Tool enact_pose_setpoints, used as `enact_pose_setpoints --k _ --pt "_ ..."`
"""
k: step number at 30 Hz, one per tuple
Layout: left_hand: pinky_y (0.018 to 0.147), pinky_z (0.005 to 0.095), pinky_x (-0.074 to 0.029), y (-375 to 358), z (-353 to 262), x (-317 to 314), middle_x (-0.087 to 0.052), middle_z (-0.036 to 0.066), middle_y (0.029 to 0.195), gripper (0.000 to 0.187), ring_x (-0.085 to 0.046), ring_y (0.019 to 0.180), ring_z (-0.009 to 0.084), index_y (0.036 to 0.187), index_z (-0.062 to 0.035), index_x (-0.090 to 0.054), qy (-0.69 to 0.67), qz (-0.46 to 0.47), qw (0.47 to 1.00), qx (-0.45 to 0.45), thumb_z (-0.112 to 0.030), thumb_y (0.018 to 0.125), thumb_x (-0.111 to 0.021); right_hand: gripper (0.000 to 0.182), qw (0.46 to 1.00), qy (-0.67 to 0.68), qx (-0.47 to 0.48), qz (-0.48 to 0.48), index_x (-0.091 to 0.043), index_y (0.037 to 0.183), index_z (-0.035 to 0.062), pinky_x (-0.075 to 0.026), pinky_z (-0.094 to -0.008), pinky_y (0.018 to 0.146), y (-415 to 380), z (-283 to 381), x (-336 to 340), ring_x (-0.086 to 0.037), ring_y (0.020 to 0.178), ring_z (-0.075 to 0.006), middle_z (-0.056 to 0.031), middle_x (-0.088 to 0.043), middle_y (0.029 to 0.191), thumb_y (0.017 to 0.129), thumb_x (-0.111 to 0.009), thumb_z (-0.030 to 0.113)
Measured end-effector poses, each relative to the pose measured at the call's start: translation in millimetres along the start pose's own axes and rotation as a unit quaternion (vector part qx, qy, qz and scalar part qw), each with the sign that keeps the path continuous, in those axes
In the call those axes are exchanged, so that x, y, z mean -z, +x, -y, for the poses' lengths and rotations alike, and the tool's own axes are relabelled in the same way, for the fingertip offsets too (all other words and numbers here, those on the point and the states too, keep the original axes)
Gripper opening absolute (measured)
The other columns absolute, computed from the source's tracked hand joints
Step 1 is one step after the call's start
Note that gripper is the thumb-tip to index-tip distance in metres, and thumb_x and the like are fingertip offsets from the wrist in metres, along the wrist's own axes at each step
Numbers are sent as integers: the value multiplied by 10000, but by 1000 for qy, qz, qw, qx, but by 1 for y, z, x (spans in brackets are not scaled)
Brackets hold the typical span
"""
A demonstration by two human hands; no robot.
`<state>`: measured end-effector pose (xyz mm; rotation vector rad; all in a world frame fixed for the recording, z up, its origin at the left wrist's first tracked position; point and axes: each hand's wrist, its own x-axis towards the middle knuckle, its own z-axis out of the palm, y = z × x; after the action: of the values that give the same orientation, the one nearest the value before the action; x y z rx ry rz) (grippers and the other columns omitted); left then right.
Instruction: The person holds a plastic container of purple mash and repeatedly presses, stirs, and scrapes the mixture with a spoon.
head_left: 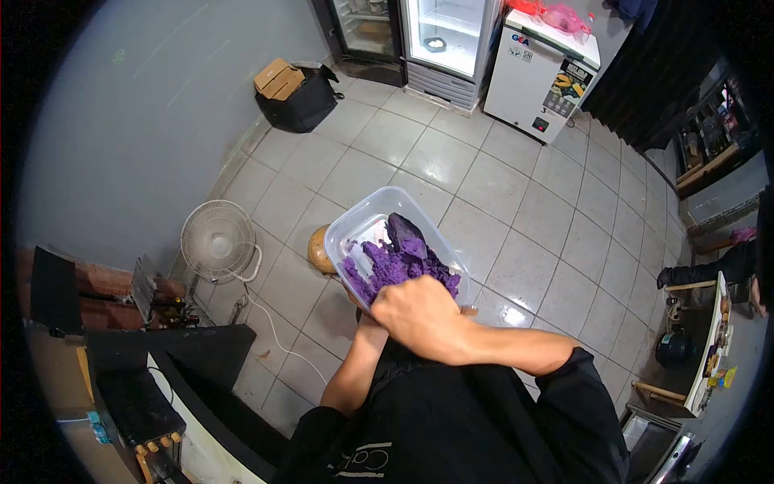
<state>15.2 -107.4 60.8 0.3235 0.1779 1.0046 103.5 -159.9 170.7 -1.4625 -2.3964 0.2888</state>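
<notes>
A clear plastic container (397, 198) rests close in front of my lap, tilted in this view. Crumbled purple mash (383, 266) fills its near part, and a larger dark purple piece (401, 230) lies toward the far side. My right hand (415, 310) is clenched in a fist over the container's near edge; whatever its fingers grip is hidden beneath it. My left hand (369, 324) reaches under the container's near left side and supports it there, its fingers mostly out of sight.
A round tan stool seat (321, 248) shows left of the container. A white fan (218, 240) and its cord stand on the tiled floor (500, 234). Farther back are a black bag (302, 105), an open lit fridge (451, 40) and a chest freezer (536, 77). A low table (705, 347) stands at right.
</notes>
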Motion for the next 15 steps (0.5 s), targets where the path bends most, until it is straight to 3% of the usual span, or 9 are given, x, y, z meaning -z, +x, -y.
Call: enact_pose_setpoints --k 3,6,11,15 --pt "1063 410 -346 -20 4 3 -424 99 1403 553 -443 1248 213 1471 -70 -272 0 4 1000 2 -323 998 -403 104 993 -114 1 -15 -617 664 -12 -460 -296 414 -7 22 -3 -649 545 -191 -122 -616 596 691 -600 86" --pt "1066 408 -341 -15 2 2 -419 98 1407 555 -438 1251 212 1474 -72 -265 -1 7 1000 0 -323 998 -402 107 993 -119 -8 -12 -611 672 -23 -456 -290 405 -7 23 -1 -636 525 -179 -119 -612 591 684 -602 83" --pt "1070 404 -331 -9 -8 3 -411 96 1413 559 -430 1257 210 1477 -74 -254 1 16 1000 -4 -322 999 -401 109 996 -59 -61 -24 -594 731 -30 -499 -335 446 -13 18 20 -664 551 -252 -150 -633 625 737 -590 79" --pt "1074 402 -324 -5 -3 1 -404 95 1418 562 -424 1262 208 1480 -76 -245 2 19 1000 -1 -322 999 -400 102 991 -66 -116 -25 -586 729 -24 -514 -348 466 -12 10 37 -669 553 -264 -157 -636 638 745 -592 77"
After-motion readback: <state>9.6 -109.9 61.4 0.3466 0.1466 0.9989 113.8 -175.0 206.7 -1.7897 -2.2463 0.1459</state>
